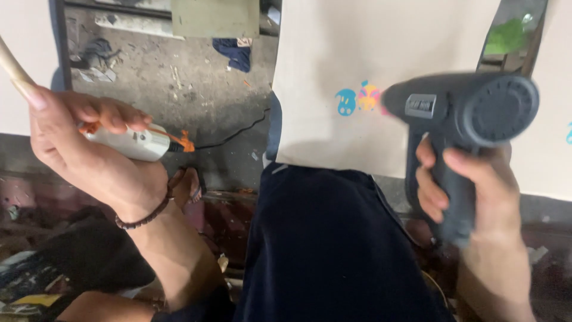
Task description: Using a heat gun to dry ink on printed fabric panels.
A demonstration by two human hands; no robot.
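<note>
Dark navy trouser leg fills the lower centre, nearest the viewer. Right hand is wrapped closed around the grip of a dark grey plastic heat gun, its nozzle aimed at small blue, pink and yellow prints on a beige fabric panel. Left hand, wearing a brown beaded bracelet, clasps a white cylindrical tool with orange fittings above the grey concrete floor.

Right hand grips dark heat gun, nozzle aimed at colourful print on beige cloth. Left hand holds white plug and wooden stick.
</note>
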